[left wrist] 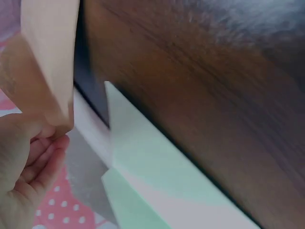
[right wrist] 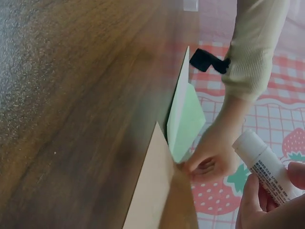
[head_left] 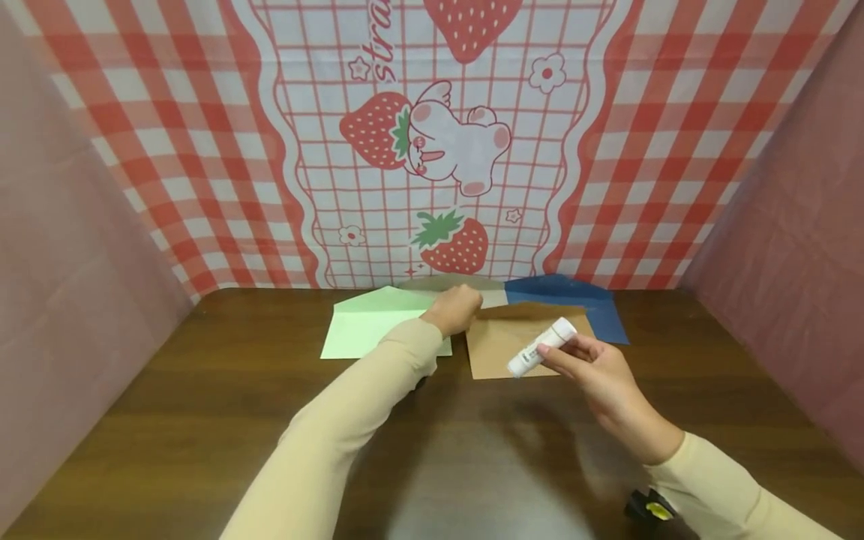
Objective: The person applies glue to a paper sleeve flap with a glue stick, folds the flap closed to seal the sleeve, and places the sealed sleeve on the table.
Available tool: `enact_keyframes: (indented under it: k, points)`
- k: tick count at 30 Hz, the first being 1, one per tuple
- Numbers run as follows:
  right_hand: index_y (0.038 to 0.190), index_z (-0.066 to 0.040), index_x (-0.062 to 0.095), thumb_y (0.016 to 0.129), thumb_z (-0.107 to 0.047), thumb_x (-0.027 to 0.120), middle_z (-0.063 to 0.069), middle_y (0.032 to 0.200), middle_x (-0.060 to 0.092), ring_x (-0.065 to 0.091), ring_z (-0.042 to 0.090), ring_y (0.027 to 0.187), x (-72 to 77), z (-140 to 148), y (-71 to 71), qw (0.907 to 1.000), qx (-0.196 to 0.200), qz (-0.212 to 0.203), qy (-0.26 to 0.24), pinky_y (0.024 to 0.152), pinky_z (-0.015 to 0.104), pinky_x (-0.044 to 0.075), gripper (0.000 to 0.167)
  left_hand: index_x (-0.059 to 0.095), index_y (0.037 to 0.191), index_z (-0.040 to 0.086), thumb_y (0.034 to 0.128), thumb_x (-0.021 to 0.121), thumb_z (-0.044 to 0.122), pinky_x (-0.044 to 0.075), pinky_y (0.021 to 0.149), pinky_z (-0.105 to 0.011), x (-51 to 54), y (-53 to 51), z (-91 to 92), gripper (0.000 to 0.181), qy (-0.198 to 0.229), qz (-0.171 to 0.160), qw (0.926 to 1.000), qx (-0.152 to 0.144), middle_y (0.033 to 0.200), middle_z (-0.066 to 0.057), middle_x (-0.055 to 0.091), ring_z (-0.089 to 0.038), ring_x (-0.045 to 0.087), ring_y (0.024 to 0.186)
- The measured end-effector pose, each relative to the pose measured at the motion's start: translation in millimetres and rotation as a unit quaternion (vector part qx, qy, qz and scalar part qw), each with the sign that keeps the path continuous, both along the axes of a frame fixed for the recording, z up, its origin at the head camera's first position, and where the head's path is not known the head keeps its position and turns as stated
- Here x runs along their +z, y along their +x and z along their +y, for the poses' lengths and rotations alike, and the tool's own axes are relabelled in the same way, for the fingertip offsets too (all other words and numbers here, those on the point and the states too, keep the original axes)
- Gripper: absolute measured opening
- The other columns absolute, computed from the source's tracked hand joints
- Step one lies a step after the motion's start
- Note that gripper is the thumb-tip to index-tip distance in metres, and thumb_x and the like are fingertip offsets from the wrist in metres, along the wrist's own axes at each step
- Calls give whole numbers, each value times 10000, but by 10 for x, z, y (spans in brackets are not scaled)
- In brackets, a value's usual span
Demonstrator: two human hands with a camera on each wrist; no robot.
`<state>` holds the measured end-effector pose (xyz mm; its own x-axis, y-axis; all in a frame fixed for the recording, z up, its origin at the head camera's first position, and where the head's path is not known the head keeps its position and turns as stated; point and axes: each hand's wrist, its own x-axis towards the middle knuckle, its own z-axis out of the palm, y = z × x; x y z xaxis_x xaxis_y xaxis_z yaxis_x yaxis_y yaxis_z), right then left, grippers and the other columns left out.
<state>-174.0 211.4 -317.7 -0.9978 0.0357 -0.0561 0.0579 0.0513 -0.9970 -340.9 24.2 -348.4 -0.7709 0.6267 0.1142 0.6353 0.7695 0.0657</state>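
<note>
A tan envelope [head_left: 496,349] lies on the table with its flap raised at the back. My left hand [head_left: 456,309] pinches the left corner of that envelope, as the left wrist view shows, thumb against fingers [left wrist: 45,164]. In my right hand [head_left: 610,386] is a white glue stick [head_left: 542,347], held tilted above the tan envelope between thumb and fingers. Small print runs along its tube [right wrist: 267,174], and its upper end looks capped. Left of the tan envelope is a light green envelope [head_left: 371,330], partly covered by my left arm.
Behind the tan envelope lie a blue envelope [head_left: 610,315] at the right and a greyish one [head_left: 496,295] in the middle. The wooden table [head_left: 169,420] ends at a red-and-white strawberry cloth [head_left: 432,217]. Pink fabric [head_left: 74,247] hangs at both sides.
</note>
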Motion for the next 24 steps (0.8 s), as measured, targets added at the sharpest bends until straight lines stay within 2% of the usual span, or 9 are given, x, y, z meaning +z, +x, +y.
enact_keyframes:
  k: [4, 6, 8, 12, 15, 19, 21, 24]
  points:
    - [1124, 2, 592, 891, -135, 672, -172, 826, 686, 657, -32, 825, 9, 2, -1, 9999, 123, 4, -17, 797, 132, 529, 281, 491, 597, 109, 853, 563, -47, 348, 520, -179, 88, 129, -124, 308, 347, -101, 9989, -305, 586, 7, 492, -87, 406, 556]
    - [1139, 18, 584, 895, -135, 668, -165, 837, 679, 654, -32, 835, 3, -1, 6, 9998, 190, -33, 21, 805, 137, 532, 300, 396, 556, 137, 824, 558, -66, 278, 504, -186, 105, 213, -204, 374, 415, -107, 9979, -490, 551, 33, 379, -87, 318, 538]
    - [1171, 46, 561, 898, -138, 665, -160, 844, 672, 649, -34, 842, -7, -11, 11, 9996, 262, -55, 99, 809, 139, 532, 346, 385, 541, 131, 806, 563, -76, 235, 500, -194, 108, 305, -296, 381, 513, -213, 9963, -653, 538, 32, 333, -92, 270, 532]
    - [1193, 88, 540, 896, -135, 664, -163, 833, 673, 641, -33, 841, -14, -56, 14, 9990, 349, -5, 277, 810, 140, 527, 392, 615, 594, 57, 778, 607, -66, 318, 499, -163, 85, 506, -498, 222, 627, -407, 9922, -997, 550, -5, 550, -66, 362, 523]
    - [1155, 75, 572, 884, -140, 676, -174, 804, 673, 625, -37, 822, -5, -105, 19, 9985, 328, 8, 441, 793, 151, 524, 361, 724, 715, 23, 772, 630, -54, 425, 539, -131, 58, 672, -637, 134, 637, -590, 9887, -1222, 671, -59, 706, -32, 484, 550]
    - [1132, 70, 588, 870, -132, 688, -170, 811, 671, 621, -33, 817, -2, -196, 44, 9976, 431, 73, 545, 785, 175, 529, 345, 702, 689, 11, 779, 611, -72, 381, 517, -113, 28, 883, -809, 152, 635, -891, 9856, -1292, 651, -74, 689, -15, 435, 533]
    - [1138, 81, 578, 866, -126, 691, -154, 842, 675, 626, -33, 841, -10, -251, 65, 9960, 587, 170, 646, 794, 172, 526, 360, 706, 701, 6, 783, 595, -91, 349, 506, -108, 4, 977, -901, 169, 661, -1006, 9853, -1215, 662, -79, 686, -18, 395, 525]
    - [1163, 103, 552, 872, -119, 682, -93, 919, 691, 626, -35, 878, -20, -331, 108, 9918, 882, 315, 868, 794, 153, 513, 388, 731, 758, 9, 803, 595, -92, 380, 522, -109, -44, 1091, -1039, 176, 708, -946, 9872, -1075, 734, -83, 721, -23, 423, 548]
